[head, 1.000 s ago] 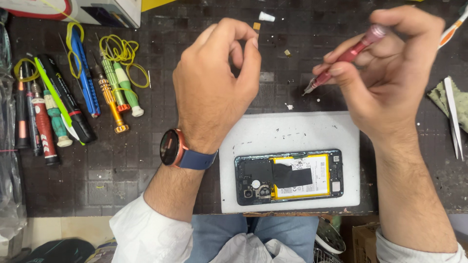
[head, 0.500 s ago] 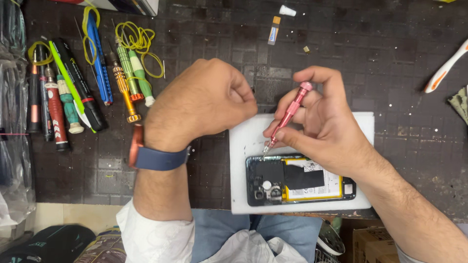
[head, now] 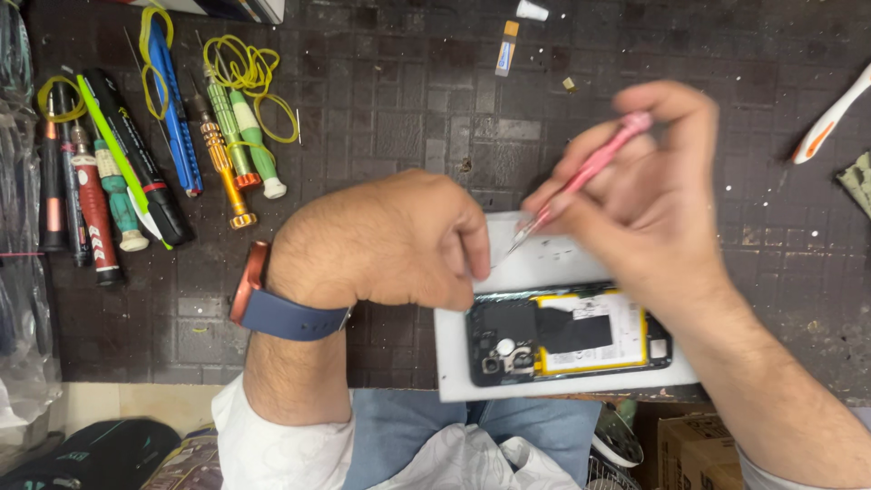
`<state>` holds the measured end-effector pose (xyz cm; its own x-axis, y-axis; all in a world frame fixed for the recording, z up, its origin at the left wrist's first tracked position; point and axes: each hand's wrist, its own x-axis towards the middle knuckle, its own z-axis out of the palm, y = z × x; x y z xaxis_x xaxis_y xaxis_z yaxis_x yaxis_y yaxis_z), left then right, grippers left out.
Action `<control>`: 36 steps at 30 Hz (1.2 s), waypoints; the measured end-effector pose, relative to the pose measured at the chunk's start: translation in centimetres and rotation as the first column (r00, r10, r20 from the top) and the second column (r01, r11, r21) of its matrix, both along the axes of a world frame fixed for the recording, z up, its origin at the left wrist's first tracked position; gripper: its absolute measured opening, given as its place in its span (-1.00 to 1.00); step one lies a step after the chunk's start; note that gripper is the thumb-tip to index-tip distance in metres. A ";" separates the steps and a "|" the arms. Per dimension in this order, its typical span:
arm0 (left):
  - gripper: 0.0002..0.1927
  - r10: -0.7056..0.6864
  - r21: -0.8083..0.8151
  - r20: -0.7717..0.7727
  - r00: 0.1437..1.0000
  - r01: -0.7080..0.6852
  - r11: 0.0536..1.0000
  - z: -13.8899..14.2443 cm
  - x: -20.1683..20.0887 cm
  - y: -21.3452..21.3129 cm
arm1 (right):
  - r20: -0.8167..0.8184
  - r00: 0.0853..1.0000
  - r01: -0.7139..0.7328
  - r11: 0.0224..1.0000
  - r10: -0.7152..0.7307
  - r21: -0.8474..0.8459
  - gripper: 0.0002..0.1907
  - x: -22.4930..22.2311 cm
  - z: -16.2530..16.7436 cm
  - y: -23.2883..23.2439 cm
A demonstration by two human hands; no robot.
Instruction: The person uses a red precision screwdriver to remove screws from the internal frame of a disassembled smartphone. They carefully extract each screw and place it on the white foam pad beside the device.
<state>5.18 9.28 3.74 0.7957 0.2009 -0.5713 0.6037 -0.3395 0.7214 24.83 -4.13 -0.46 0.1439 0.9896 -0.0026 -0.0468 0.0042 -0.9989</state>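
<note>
Right hand (head: 658,195) pinches slim pink-handled screwdriver (head: 581,181), tip hovering above white mat (head: 454,363). Left hand (head: 386,240) curled, contents hidden. Opened black phone with yellow battery (head: 567,331) lies on mat. Advice: steady phone, seat tip squarely before turning.

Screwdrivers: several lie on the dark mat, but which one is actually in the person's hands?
The pink screwdriver, pinched in the right hand with its tip over the white pad; all the others lie untouched at the mat's left.

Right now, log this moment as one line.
right hand: holds pink slim screwdriver, tip above white mat | left hand: curled, beside tip | black back-opened phone with yellow battery: on mat
</note>
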 end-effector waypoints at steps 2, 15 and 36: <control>-0.75 0.033 -0.003 0.052 0.998 -0.033 0.999 -0.4 -0.2 0.1 | -0.051 0.982 0.179 0.983 -0.182 -0.049 -0.29 0.6 0.9 -0.1; -0.70 0.077 -0.047 0.030 0.997 -0.076 0.996 -0.8 0.0 0.3 | 0.023 0.986 -0.162 0.986 0.163 -0.029 -0.25 -1.0 0.0 -1.2; -0.71 0.050 -0.023 -0.016 0.999 -0.051 0.998 -0.7 0.2 0.4 | 0.125 0.980 -0.143 0.987 0.151 -0.076 -0.31 -0.8 0.5 -0.8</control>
